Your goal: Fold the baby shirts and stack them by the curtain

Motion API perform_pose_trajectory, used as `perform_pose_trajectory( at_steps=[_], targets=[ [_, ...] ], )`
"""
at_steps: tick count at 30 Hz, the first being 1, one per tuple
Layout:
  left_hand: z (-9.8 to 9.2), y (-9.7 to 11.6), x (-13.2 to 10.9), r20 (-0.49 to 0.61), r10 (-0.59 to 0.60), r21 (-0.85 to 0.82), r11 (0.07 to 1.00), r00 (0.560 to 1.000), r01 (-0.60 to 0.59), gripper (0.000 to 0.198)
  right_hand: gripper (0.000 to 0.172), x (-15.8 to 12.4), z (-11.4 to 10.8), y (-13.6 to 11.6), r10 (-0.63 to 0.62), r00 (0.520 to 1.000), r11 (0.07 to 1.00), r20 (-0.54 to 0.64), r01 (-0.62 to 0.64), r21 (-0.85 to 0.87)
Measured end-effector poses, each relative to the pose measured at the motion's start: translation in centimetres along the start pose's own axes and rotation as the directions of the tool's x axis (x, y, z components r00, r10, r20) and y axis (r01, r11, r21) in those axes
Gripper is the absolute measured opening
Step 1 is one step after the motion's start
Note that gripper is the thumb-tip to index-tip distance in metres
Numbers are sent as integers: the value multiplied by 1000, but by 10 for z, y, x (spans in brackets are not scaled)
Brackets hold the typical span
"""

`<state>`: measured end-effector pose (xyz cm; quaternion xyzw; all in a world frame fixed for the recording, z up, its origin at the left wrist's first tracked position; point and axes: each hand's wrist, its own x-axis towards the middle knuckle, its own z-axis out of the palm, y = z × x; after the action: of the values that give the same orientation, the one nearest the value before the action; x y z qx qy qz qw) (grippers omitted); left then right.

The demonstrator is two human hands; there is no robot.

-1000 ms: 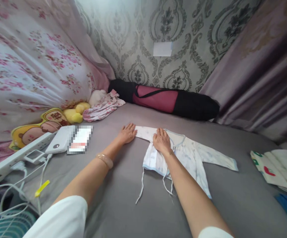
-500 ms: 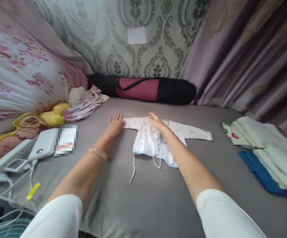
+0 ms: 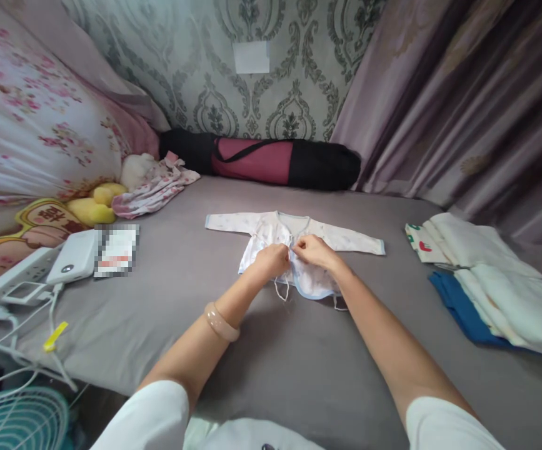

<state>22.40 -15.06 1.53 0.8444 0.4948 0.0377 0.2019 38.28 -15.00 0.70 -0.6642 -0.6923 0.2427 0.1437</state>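
Note:
A small white baby shirt (image 3: 264,228) with pale blue trim lies spread on the grey bed, sleeves stretched out to both sides and thin white tie strings at its front. My left hand (image 3: 274,259) is closed at the middle of the shirt front, its fingertips pinched on the cloth or a tie. Close beside it, my right hand (image 3: 315,251) also pinches at the front edge of the shirt. Exactly which bit each one grips is too small to make out. Below the hands, loops of string hang past the hem.
Folded cloths (image 3: 505,275) are stacked at the right. A black and maroon roll bag (image 3: 256,161) lies along the wall. To the left are a white power bank (image 3: 74,256), a power strip (image 3: 15,284) with cables, plush toys (image 3: 93,205) and a teal fan (image 3: 17,419).
My left hand has left the left sleeve cuff and come to the shirt's middle, closing there. My right hand has shifted lower at the front and closed. The view has shifted slightly.

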Motion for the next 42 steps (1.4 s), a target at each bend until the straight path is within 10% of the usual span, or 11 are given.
perform_pose_trajectory(
  at_steps=[27,33,42],
  targets=[
    [20,-11,-22,-161,29,61,998,987,-20,16,23,-37,15,-20,53,997,972,64,-36,-232],
    [11,-11,-23,-184,20,-99,994,983,-39,19,22,-29,7,-7,132,973,974,189,-162,158],
    [23,-11,-10,-132,-16,-374,927,991,-35,21,12,-20,-12,-1,170,954,543,248,-301,784]
  ],
)
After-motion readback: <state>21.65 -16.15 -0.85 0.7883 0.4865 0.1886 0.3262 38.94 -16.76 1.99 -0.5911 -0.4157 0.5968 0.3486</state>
